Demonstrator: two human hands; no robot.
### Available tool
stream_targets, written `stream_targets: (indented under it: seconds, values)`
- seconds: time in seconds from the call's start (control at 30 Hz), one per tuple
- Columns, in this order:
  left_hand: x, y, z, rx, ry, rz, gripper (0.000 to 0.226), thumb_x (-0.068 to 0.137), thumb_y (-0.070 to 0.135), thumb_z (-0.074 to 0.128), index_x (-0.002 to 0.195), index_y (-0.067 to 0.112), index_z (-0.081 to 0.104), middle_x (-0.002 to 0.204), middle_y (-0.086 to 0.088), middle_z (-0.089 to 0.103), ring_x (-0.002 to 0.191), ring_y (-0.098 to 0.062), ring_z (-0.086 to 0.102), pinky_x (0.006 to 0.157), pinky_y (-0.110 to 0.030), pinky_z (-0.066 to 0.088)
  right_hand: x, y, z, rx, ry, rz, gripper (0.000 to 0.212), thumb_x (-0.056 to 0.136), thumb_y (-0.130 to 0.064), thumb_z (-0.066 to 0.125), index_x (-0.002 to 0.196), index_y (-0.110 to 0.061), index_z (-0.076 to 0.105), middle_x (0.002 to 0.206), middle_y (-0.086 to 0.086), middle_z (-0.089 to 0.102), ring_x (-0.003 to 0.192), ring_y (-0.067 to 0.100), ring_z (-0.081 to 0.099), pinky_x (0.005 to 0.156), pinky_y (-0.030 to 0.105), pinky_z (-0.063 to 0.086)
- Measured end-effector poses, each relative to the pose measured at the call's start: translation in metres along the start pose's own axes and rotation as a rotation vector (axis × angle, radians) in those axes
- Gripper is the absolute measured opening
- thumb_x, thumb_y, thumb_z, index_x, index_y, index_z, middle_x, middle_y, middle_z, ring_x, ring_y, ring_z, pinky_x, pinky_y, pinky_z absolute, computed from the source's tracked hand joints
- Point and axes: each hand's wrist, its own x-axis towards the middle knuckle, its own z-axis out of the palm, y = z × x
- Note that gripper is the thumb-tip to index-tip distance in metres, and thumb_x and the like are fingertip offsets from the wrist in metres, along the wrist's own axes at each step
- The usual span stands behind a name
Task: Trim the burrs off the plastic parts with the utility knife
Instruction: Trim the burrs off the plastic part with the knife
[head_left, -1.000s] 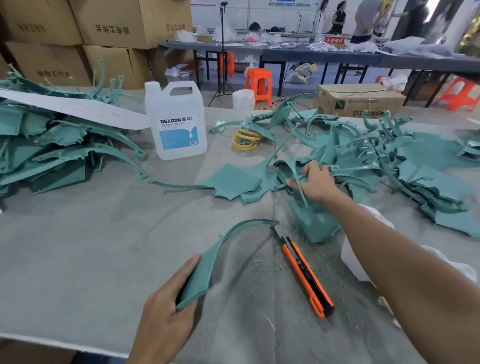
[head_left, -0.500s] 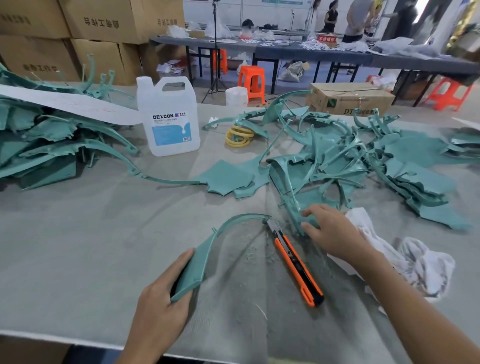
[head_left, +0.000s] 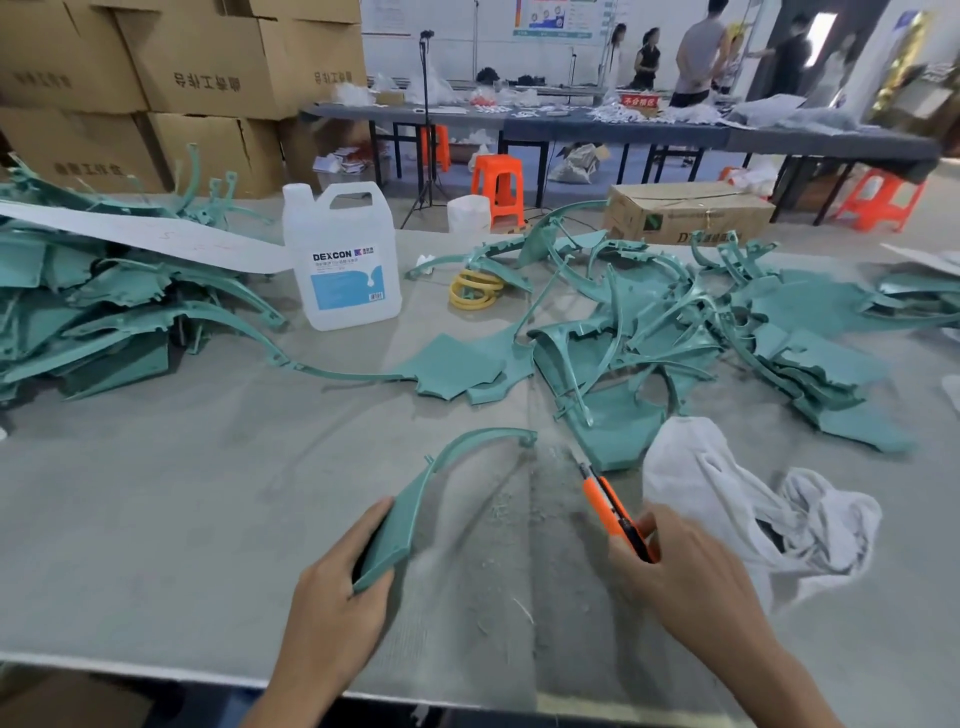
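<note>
- The left hand (head_left: 332, 597) gripped the wide near end of a curved teal plastic part (head_left: 415, 499), thumb along its top face; the part arched away toward 1 o'clock over the grey table (head_left: 156, 493)
- The right hand (head_left: 680, 571) had its fingers curled round the rear of the orange utility knife (head_left: 608, 499), nose pointing to 11 o'clock; whether the knife was clear of the table could not be told
- Pale shavings (head_left: 519, 509) lay scattered between the part and the knife
- A crumpled white rag (head_left: 727, 499) lay just beside the right hand at its 2 o'clock, its far edge touching a flat teal piece
- A tangled pile of teal parts (head_left: 675, 322) spread from 12 to 2 o'clock, the nearest piece just beyond the knife's nose
- Another stack of teal parts (head_left: 78, 301) sat at 10 o'clock, a long white strip (head_left: 130, 234) laid over it
- A DEXCON jug (head_left: 343, 260) stood at 11 o'clock, with yellow rings (head_left: 475, 291) at its 3 o'clock
- A cardboard box (head_left: 685, 213) sat by the far edge at 1 o'clock
</note>
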Motion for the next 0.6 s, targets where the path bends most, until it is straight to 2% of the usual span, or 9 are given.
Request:
stream_targets:
  seconds: [0.07,0.17,0.23,0.3,0.33,0.4,0.47,0.53,0.6]
  values:
    - [0.002,0.003,0.0,-0.025,0.051,-0.023,0.038,0.091,0.023,0.071,0.119,0.047,0.069,0.112,0.032,0.069,0.106,0.015,0.06,0.096,-0.02,0.05,-0.014,0.007,-0.007,0.114,0.04,0.001,0.029,0.085,-0.055,0.066,0.08,-0.03,0.052,0.068,-0.011,0.061,0.065,0.001,0.055,0.057,0.024,0.037]
    - [0.006,0.012,-0.008,-0.053,0.257,-0.09,0.03,0.08,0.038,0.08,0.096,0.055,0.061,0.084,0.027,0.069,0.08,0.006,0.064,0.069,-0.022,0.051,-0.03,0.013,-0.011,0.253,0.083,-0.034,0.027,0.08,-0.05,0.071,0.084,-0.033,0.05,0.07,-0.015,0.063,0.065,-0.001,0.058,0.06,0.024,0.039]
    - [0.008,0.01,-0.012,-0.152,0.303,-0.182,0.057,0.068,0.043,0.082,0.108,0.053,0.043,0.095,0.02,0.066,0.089,-0.007,0.065,0.077,-0.036,0.054,-0.039,0.013,-0.01,0.344,0.095,-0.059,0.03,0.079,-0.042,0.075,0.089,-0.038,0.047,0.068,-0.015,0.066,0.065,0.0,0.06,0.063,0.028,0.044]
    - [0.005,0.008,-0.011,-0.192,0.233,-0.255,0.091,0.073,0.027,0.087,0.138,0.04,0.025,0.121,0.004,0.059,0.104,-0.021,0.062,0.097,-0.047,0.051,-0.045,0.011,-0.006,0.378,0.077,-0.096,0.036,0.08,-0.039,0.077,0.095,-0.048,0.045,0.072,-0.022,0.069,0.064,0.002,0.062,0.067,0.025,0.047]
    - [0.001,0.006,-0.01,-0.137,0.193,-0.256,0.101,0.075,0.02,0.087,0.147,0.035,0.018,0.133,-0.003,0.051,0.116,-0.024,0.057,0.105,-0.046,0.045,-0.046,0.009,-0.002,0.36,0.047,-0.118,0.037,0.082,-0.041,0.076,0.099,-0.053,0.046,0.073,-0.023,0.069,0.065,0.001,0.063,0.069,0.021,0.048]
    - [-0.005,0.003,-0.01,0.147,0.177,-0.199,0.111,0.074,0.027,0.086,0.155,0.025,0.011,0.153,-0.012,0.029,0.139,-0.028,0.033,0.116,-0.045,0.03,-0.046,0.004,0.006,0.327,-0.032,-0.166,0.034,0.086,-0.043,0.074,0.107,-0.057,0.051,0.072,-0.019,0.069,0.067,0.005,0.066,0.07,0.027,0.054]
    - [-0.004,0.003,-0.014,0.45,0.165,-0.078,0.11,0.073,0.047,0.081,0.156,0.025,0.012,0.163,-0.011,0.014,0.148,-0.027,0.016,0.117,-0.05,0.022,-0.04,-0.004,0.014,0.318,-0.075,-0.234,0.029,0.09,-0.042,0.071,0.108,-0.055,0.054,0.074,-0.017,0.067,0.066,0.008,0.065,0.068,0.032,0.055]
    - [0.005,0.005,-0.018,0.543,0.017,-0.023,0.096,0.072,0.073,0.063,0.151,0.028,0.031,0.163,-0.003,0.023,0.149,-0.021,0.021,0.117,-0.046,0.025,-0.03,-0.018,0.019,0.277,-0.096,-0.33,0.026,0.093,-0.042,0.067,0.107,-0.056,0.05,0.08,-0.018,0.066,0.068,0.006,0.062,0.063,0.023,0.049]
    - [0.013,0.009,-0.013,0.607,-0.133,-0.021,0.094,0.066,0.092,0.04,0.137,0.03,0.051,0.161,0.005,0.029,0.148,-0.012,0.021,0.117,-0.038,0.023,-0.018,-0.034,0.021,0.246,-0.121,-0.399,0.022,0.095,-0.048,0.063,0.111,-0.054,0.049,0.077,-0.015,0.065,0.07,0.006,0.06,0.063,0.025,0.046]
